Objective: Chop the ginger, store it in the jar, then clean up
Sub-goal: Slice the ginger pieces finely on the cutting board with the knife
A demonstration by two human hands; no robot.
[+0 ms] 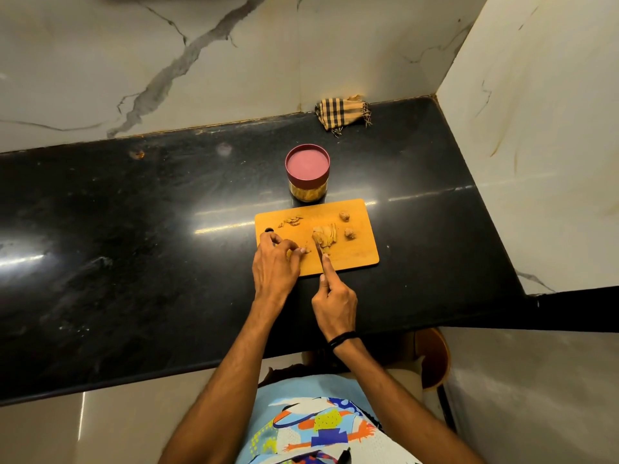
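Note:
An orange cutting board lies on the black counter. On it are sliced ginger, peel scraps and two small ginger knobs. My left hand rests on the board's left part and pinches a small ginger piece with curled fingers. My right hand grips a knife, index finger stretched along its spine; the blade points at the sliced ginger. Behind the board stands a jar with a red lid on.
The black stone counter runs left and ends at a white marble wall on the right. A checked cloth lies in the back corner. A wooden stool shows below the counter edge.

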